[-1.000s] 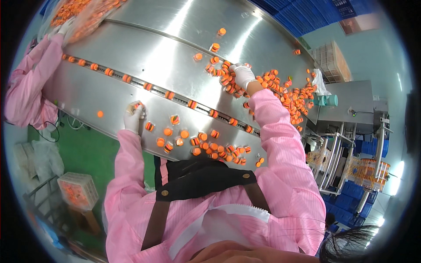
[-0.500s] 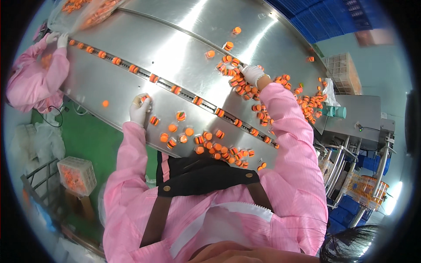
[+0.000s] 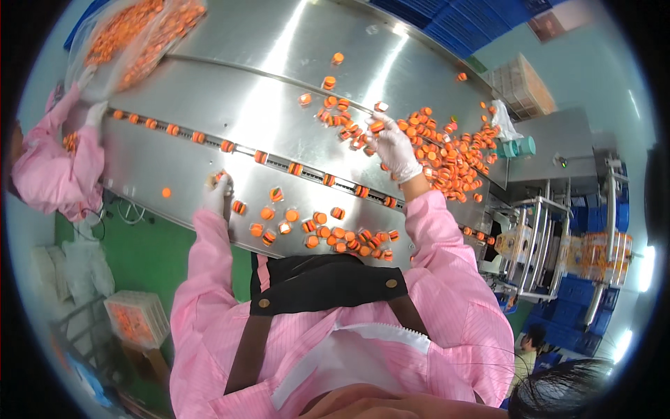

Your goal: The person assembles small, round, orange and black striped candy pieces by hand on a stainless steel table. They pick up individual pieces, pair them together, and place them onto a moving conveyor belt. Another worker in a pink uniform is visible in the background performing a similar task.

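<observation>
My left hand point(image 3: 217, 193), in a white glove, is closed at the near side of the metal table with a small orange burger-shaped candy point(image 3: 220, 175) between the fingertips. The gloved right hand point(image 3: 396, 152) is beyond the conveyor channel, pinching another wrapped candy point(image 3: 377, 126) between thumb and fingers. Beside and behind it spreads a large pile of these candies point(image 3: 447, 157). A smaller scatter of candies point(image 3: 338, 234) lies on the near side, to the right of my left hand. Single candies point(image 3: 260, 156) sit spaced out along the narrow conveyor channel point(image 3: 278, 162) between my hands.
At the far left a co-worker in pink point(image 3: 59, 164) has gloved hands near the channel's end. Clear bags of candies point(image 3: 150, 52) lie beyond. Blue crates point(image 3: 447, 24) and a white crate point(image 3: 520, 87) stand behind the table. Wrapping machinery with rollers point(image 3: 551, 237) is at right.
My right hand has drawn back from the far pile toward the channel, now with a candy in its fingertips. My left hand stays closed on its candy. The view has shifted slightly.
</observation>
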A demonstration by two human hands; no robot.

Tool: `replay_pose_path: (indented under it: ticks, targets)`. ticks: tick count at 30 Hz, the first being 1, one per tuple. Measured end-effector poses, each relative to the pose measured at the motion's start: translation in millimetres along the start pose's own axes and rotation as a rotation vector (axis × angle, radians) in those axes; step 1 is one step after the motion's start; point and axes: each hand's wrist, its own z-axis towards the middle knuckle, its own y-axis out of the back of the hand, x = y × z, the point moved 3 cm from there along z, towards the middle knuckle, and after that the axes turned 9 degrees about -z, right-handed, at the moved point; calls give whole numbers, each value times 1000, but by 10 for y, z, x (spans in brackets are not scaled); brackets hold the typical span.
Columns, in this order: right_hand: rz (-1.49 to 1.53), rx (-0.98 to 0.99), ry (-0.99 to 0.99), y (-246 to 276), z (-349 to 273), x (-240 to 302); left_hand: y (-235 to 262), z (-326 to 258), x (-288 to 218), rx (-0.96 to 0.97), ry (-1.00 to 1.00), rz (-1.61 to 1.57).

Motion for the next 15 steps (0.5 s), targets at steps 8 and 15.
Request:
replay_pose_path:
  ticks: [8, 15]
  targets:
    - [4, -206, -81, 152, -1084, -492, -90, -51, -96, 18, -62, 199]
    - [-303, -296, -250, 400, -2003, -955, -153, -52, -81, 33, -62, 72]
